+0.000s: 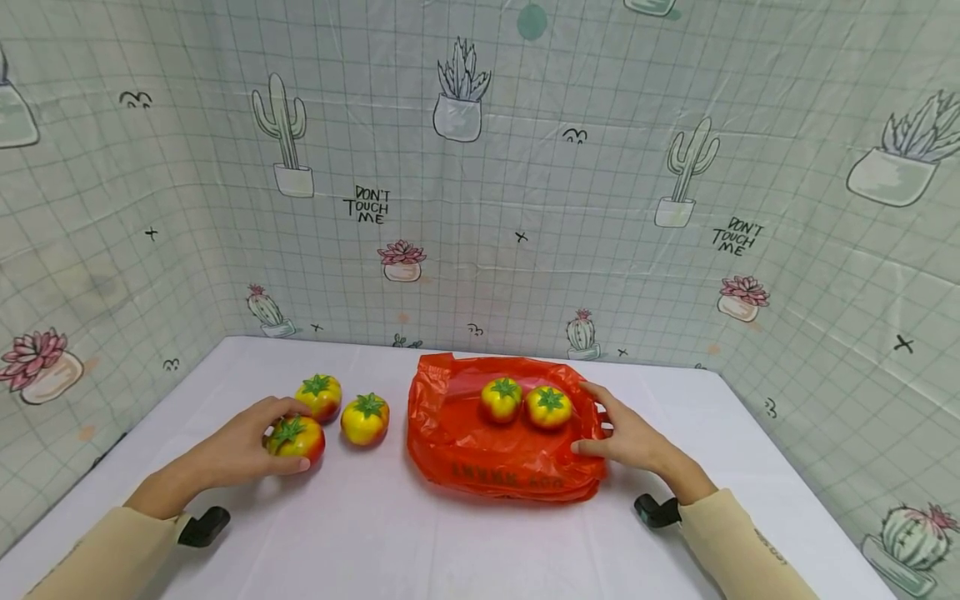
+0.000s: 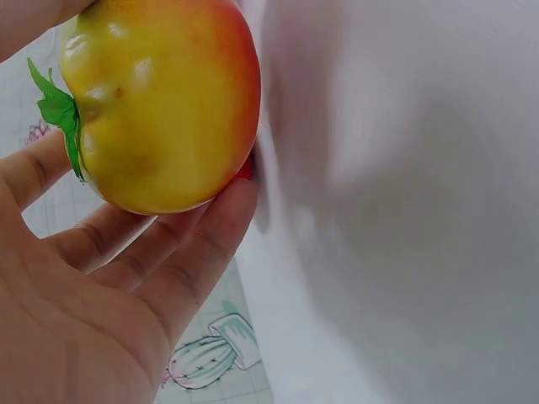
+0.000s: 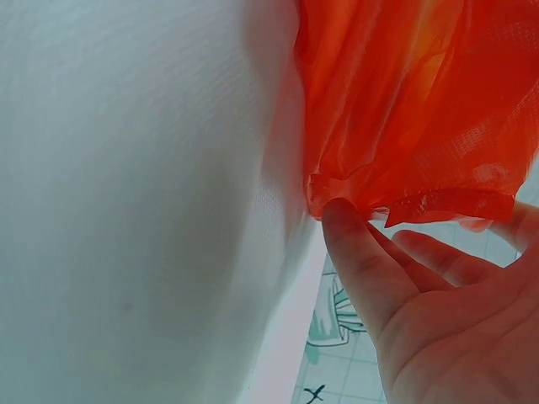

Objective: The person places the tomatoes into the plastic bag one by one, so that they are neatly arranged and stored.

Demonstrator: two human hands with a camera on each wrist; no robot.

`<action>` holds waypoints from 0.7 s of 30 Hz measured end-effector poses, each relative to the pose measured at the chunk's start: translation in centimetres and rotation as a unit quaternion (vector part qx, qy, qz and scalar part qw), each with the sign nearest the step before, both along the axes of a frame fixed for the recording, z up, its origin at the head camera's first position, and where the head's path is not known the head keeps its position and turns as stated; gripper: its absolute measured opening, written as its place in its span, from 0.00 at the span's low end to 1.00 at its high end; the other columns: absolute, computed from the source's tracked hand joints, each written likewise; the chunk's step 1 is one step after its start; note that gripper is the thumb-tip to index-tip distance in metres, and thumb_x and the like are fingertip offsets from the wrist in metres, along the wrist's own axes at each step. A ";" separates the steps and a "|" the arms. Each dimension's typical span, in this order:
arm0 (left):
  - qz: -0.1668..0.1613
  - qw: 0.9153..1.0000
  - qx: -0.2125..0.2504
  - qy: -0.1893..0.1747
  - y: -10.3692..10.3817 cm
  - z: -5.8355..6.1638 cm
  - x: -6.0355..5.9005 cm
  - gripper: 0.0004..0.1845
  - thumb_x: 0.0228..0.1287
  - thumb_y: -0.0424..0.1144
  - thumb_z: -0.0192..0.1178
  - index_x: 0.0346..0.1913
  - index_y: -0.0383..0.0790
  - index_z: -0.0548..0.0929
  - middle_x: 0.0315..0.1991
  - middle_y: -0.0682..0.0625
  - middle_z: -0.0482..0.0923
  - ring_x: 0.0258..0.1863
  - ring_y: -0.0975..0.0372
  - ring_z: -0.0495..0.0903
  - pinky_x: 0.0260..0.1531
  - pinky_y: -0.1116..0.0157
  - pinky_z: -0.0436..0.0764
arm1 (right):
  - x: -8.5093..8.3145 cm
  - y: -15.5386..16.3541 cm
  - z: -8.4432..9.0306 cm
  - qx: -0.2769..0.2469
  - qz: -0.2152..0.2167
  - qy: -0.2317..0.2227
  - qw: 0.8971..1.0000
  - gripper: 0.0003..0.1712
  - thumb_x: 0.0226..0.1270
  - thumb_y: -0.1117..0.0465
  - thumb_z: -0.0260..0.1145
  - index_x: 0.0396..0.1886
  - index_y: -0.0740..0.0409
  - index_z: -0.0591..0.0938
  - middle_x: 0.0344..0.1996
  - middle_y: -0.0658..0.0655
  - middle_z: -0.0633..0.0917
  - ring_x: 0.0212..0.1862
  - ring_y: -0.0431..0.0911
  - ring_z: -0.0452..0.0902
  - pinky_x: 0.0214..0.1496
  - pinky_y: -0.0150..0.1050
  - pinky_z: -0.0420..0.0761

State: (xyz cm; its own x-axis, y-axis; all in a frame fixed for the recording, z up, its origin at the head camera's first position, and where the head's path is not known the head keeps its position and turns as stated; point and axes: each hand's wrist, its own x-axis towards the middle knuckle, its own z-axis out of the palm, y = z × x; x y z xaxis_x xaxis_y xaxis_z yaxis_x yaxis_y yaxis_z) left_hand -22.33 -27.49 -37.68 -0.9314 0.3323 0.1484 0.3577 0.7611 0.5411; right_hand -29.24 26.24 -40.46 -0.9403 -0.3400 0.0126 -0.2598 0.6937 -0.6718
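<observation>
Closest to me, the left hand [image 1: 243, 446] holds a tomato [image 1: 296, 439] with curled fingers [image 2: 181, 261], at the left part of the white desk [image 1: 390, 533]. From the wrist view, the tomato is yellow with a red blush and a green leafy top, and it sits against the fingers. Two more tomatoes lie just beside it: one [image 1: 319, 395] directly behind it, one [image 1: 365, 418] to its right, near each other but not clearly touching.

Right of these lies an orange plastic bag [image 1: 495, 458], flat on the desk, with two tomatoes [image 1: 501, 399] [image 1: 549, 407] resting on it side by side. So I count five tomatoes and one bag.

At the right edge of the bag, the right hand [image 1: 630, 435] has its thumb [image 3: 358, 261] pressed on the bag's border while the other fingers are spread, relaxed.

Bare desk surface stays in front of both hands, up to the near edge. Behind and at both sides rises a cactus-printed cloth wall [image 1: 525, 208], close to the back edge of the desk.
</observation>
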 end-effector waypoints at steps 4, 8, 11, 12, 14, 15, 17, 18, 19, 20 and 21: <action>-0.002 1.000 0.003 0.004 0.4 0.3 0.0 0.32 0.48 0.52 0.72 0.55 0.44 0.74 0.50 0.45 0.72 0.49 0.50 0.72 0.49 0.45 0.74 | 0.0 0.1 -0.1 -0.001 0.004 0.006 1.000 0.55 0.51 0.46 0.73 0.74 0.47 0.54 0.68 0.60 0.64 0.63 0.58 0.66 0.58 0.51 0.74; -0.014 1.000 0.008 0.022 0.9 0.6 -0.1 0.32 0.48 0.52 0.73 0.56 0.44 0.75 0.49 0.47 0.73 0.49 0.51 0.72 0.48 0.46 0.74 | 0.0 0.2 0.1 -0.005 0.006 0.008 1.000 0.55 0.51 0.46 0.73 0.74 0.47 0.53 0.68 0.60 0.64 0.63 0.59 0.66 0.58 0.52 0.74; -0.024 0.999 0.009 0.037 1.3 0.9 -0.1 0.32 0.49 0.51 0.72 0.56 0.43 0.75 0.47 0.49 0.73 0.48 0.53 0.72 0.47 0.49 0.74 | 0.0 0.2 0.2 -0.004 0.005 0.007 1.000 0.55 0.51 0.46 0.74 0.74 0.47 0.53 0.68 0.60 0.64 0.63 0.59 0.66 0.58 0.52 0.75; -0.026 0.999 0.008 0.040 1.5 1.0 -0.2 0.32 0.49 0.52 0.72 0.56 0.43 0.75 0.47 0.50 0.73 0.48 0.53 0.72 0.47 0.50 0.75 | 0.0 0.2 0.1 -0.003 0.003 0.006 1.000 0.55 0.50 0.46 0.74 0.74 0.47 0.53 0.68 0.60 0.64 0.63 0.59 0.67 0.58 0.51 0.75; -0.031 0.998 0.008 0.046 1.8 1.2 -0.3 0.32 0.49 0.52 0.72 0.56 0.44 0.75 0.47 0.51 0.73 0.48 0.54 0.72 0.46 0.51 0.75 | 0.0 0.2 0.1 -0.003 0.003 0.006 1.000 0.55 0.51 0.46 0.74 0.74 0.48 0.53 0.68 0.60 0.64 0.63 0.59 0.67 0.58 0.52 0.75; -0.034 0.998 0.008 0.047 2.0 1.4 -0.3 0.31 0.49 0.52 0.72 0.56 0.45 0.75 0.48 0.50 0.73 0.49 0.54 0.72 0.46 0.51 0.75 | 0.0 0.2 0.1 -0.003 0.004 0.007 1.000 0.55 0.51 0.46 0.74 0.74 0.48 0.53 0.68 0.61 0.64 0.63 0.59 0.67 0.58 0.52 0.74; -0.039 0.998 0.007 0.050 2.4 1.6 -0.4 0.31 0.50 0.52 0.72 0.55 0.46 0.75 0.49 0.50 0.72 0.48 0.55 0.72 0.45 0.52 0.75 | 0.0 0.2 0.0 -0.004 0.005 0.006 1.000 0.55 0.51 0.46 0.74 0.74 0.48 0.54 0.68 0.61 0.64 0.62 0.59 0.67 0.58 0.51 0.74; -0.042 0.998 0.007 0.052 2.7 1.8 -0.5 0.31 0.50 0.52 0.72 0.56 0.47 0.75 0.49 0.50 0.72 0.48 0.55 0.72 0.45 0.52 0.75 | 0.0 0.2 -0.1 -0.005 0.006 0.007 1.000 0.55 0.51 0.47 0.74 0.74 0.48 0.54 0.68 0.61 0.64 0.62 0.59 0.67 0.58 0.51 0.74; -0.044 0.998 0.006 0.054 2.9 1.9 -0.5 0.31 0.50 0.52 0.72 0.56 0.47 0.75 0.50 0.50 0.72 0.49 0.55 0.72 0.46 0.52 0.75 | 0.0 0.2 -0.1 -0.006 0.007 0.007 1.000 0.54 0.51 0.47 0.74 0.74 0.48 0.54 0.68 0.61 0.64 0.62 0.59 0.67 0.59 0.51 0.74; -0.046 0.997 0.007 0.056 3.1 2.1 -0.6 0.31 0.50 0.51 0.72 0.56 0.47 0.75 0.50 0.50 0.72 0.49 0.55 0.72 0.47 0.51 0.76 | 0.0 0.2 -0.1 -0.005 0.007 0.007 1.000 0.55 0.51 0.47 0.74 0.74 0.48 0.54 0.68 0.61 0.64 0.62 0.59 0.67 0.59 0.51 0.74; -0.047 0.997 0.006 0.058 3.4 2.2 -0.7 0.30 0.50 0.51 0.72 0.56 0.47 0.74 0.51 0.50 0.72 0.49 0.56 0.72 0.46 0.53 0.76 | 0.0 0.2 0.0 -0.005 0.008 0.008 1.000 0.55 0.51 0.47 0.74 0.74 0.48 0.54 0.68 0.61 0.64 0.62 0.59 0.67 0.59 0.51 0.74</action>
State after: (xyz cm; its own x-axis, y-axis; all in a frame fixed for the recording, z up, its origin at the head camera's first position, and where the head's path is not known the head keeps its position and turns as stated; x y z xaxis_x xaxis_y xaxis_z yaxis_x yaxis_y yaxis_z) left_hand -23.02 -24.14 -35.46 -0.8725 0.4154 0.2573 0.4880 0.7150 0.5007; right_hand -29.25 26.41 -40.50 -0.9347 -0.3540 0.0310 -0.2809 0.6827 -0.6745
